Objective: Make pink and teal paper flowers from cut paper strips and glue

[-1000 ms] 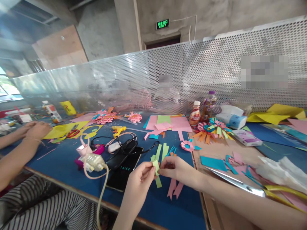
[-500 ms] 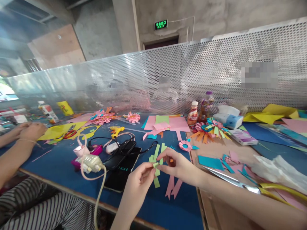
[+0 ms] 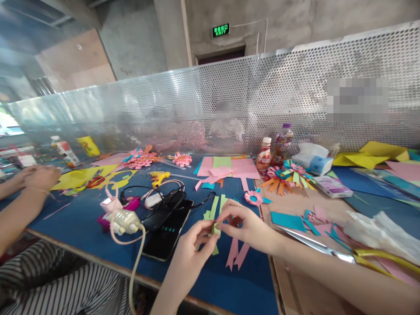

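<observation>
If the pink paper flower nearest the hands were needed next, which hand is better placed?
Probably the right hand: it is closer to the pink paper flower than the left hand. Both have fingers at the green paper piece.

Craft workshop: glue gun (image 3: 159,177), scissors (image 3: 347,257), paper flowers (image 3: 182,159).

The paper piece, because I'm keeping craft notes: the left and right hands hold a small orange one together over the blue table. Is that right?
Not quite: the colour is wrong. The head view shows the small paper piece is light green, held by the left hand and right hand over the blue table.
</observation>
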A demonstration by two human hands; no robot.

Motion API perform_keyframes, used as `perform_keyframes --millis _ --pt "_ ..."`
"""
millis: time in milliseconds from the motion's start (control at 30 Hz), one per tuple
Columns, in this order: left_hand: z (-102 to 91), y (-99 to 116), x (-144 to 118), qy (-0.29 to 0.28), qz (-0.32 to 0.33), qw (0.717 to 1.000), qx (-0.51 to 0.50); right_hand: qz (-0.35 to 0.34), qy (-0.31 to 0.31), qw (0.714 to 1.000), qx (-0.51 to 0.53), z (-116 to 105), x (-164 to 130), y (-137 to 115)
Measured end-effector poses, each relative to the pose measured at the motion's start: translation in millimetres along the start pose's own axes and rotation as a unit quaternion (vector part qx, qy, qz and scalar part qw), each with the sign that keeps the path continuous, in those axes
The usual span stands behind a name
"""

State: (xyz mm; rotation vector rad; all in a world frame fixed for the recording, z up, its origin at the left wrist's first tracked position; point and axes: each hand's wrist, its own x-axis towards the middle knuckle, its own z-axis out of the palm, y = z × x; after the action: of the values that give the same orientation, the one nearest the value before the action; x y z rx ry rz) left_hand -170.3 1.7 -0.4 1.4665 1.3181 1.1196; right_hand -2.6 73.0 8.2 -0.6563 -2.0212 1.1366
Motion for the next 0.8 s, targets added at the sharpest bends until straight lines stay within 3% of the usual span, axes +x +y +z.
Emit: perform_keyframes --millis 267,500,633,800 --pt "1.3 -3.5 1.1 -0.012 0.02 0.999 0.036 0.024 0.036 0.998 0.037 -1.0 2.6 1.4" --pt "0.7 -0.2 -0.2 0.007 0.016 0.999 0.039 0.05 0.025 0.997 0.044 -2.1 3.0 2.4" --pt "0.6 2.7 -1.1 0.01 0.017 0.999 0.049 0.016 0.016 1.0 0.011 -6.8 5.5 3.9" --pt "1.1 2.7 -0.7 0.007 0.022 0.997 0.07 -0.046 -0.048 0.995 -0.078 -22.9 7.3 -4.7"
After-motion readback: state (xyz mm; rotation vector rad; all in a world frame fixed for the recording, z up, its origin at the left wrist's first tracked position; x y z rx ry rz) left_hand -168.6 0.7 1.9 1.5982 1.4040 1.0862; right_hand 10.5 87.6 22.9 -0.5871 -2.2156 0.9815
